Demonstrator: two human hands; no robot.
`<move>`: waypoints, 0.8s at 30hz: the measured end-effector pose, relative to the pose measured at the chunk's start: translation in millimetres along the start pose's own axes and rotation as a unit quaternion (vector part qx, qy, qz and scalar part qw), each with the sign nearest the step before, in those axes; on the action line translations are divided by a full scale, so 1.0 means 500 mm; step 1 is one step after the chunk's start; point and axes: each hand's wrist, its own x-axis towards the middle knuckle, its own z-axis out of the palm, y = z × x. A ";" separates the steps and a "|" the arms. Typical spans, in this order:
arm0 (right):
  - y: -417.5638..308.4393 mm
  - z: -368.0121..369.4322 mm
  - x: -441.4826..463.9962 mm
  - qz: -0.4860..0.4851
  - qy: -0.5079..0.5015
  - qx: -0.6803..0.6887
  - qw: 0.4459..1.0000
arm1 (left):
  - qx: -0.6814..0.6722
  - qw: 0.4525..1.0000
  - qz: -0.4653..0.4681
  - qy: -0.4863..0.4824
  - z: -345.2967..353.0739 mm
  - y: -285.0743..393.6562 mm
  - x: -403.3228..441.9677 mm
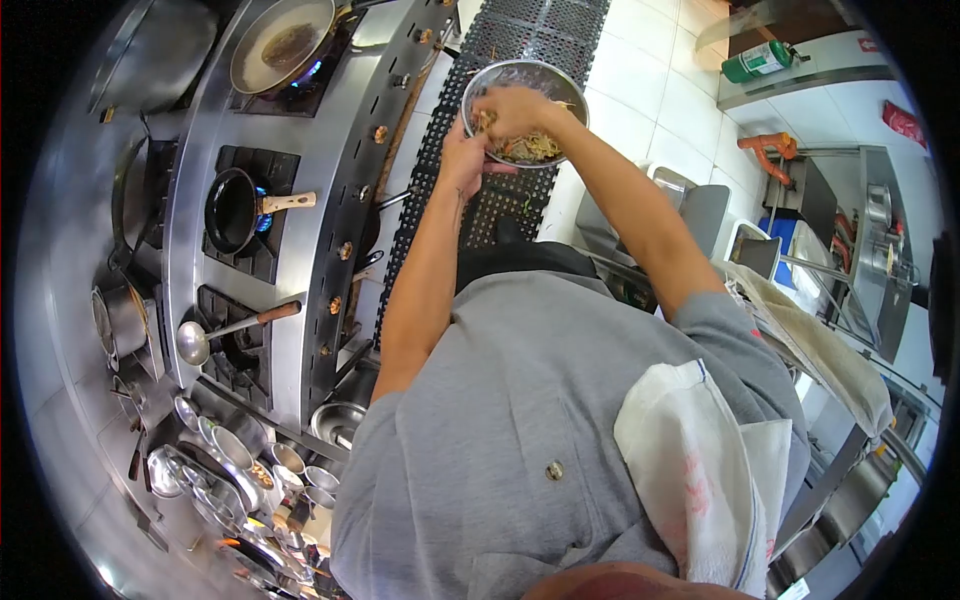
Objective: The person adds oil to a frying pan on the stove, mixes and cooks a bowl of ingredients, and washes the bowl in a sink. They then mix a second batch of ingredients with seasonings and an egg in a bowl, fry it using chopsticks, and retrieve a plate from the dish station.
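Left hand: my left hand (463,160) grips the near left side of the metal bowl (556,82), thumb along the rim and fingers beneath.
Right hand: my right hand (520,110) reaches inside the same bowl, knuckles up and fingers bent down into the food; the tips are partly hidden, so I cannot tell whether they pinch any of it.
Bowl: I hold it out in front of me, over the black floor mat (505,208), to the right of the stove (375,75).
Food: the mixed food (530,149), yellowish strands with some orange bits, lies in the bowl around and below my right hand.
Burners: 2 flames show, 1 beneath the wide pan (285,45) with brownish contents, 1 beneath the small black pan (232,212), whose pale handle points toward me.
Ladle: the ladle (195,343) lies across the nearest burner grate, its brown handle toward the stove's front edge.
Clothing: I wear a grey shirt (470,400), with a white cloth (655,430) draped over the right side of my chest.
Far right: a green cylinder (757,62) lies on its side on a shelf.
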 end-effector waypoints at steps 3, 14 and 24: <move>-0.021 -0.014 -0.027 -0.177 -0.188 -0.147 0.955 | 0.010 1.000 0.000 -0.006 -0.021 0.015 -0.023; -0.063 0.056 -0.037 0.070 0.173 -0.229 0.955 | -0.063 0.990 0.057 0.116 -0.011 -0.047 -0.006; 0.033 0.038 0.022 0.097 0.106 0.237 0.961 | -0.004 0.978 0.065 0.196 0.042 -0.028 -0.059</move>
